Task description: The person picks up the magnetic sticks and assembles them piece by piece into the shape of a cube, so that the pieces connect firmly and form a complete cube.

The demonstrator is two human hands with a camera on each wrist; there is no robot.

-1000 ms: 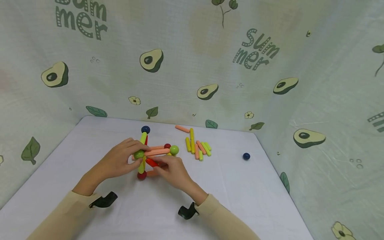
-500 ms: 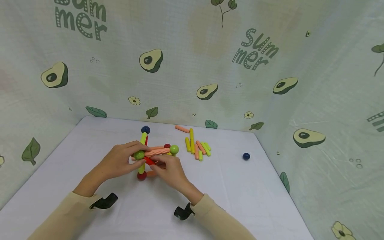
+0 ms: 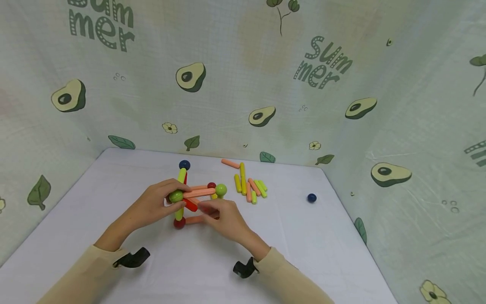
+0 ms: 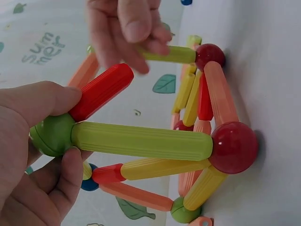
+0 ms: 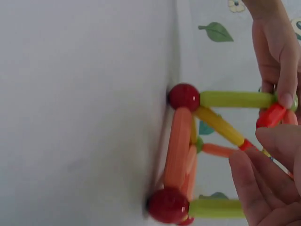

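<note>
My left hand (image 3: 153,203) pinches a green ball (image 4: 52,134) at an upper corner of a frame of magnetic sticks and balls, on the left half of the table. From that ball a lime stick (image 4: 143,141) leads to a dark red ball (image 4: 233,147) on the table. A short red stick (image 4: 103,92) juts from the green ball, its other end free; my left thumb touches it. My right hand (image 3: 227,221) is just right of the red stick, fingers apart and holding nothing. An orange stick (image 3: 199,193) runs along the top towards another green ball (image 3: 221,189).
Behind the frame lies a group of loose yellow, orange and lime sticks (image 3: 243,179). A dark blue ball (image 3: 311,198) lies alone to the right. Another blue ball (image 3: 184,165) tops the frame's far end. A printed cloth (image 3: 228,101) hangs behind the table.
My right hand brought the red stick against the green ball, then let go and drew back to the right. The red stick stays on the ball. My left hand keeps its hold.
</note>
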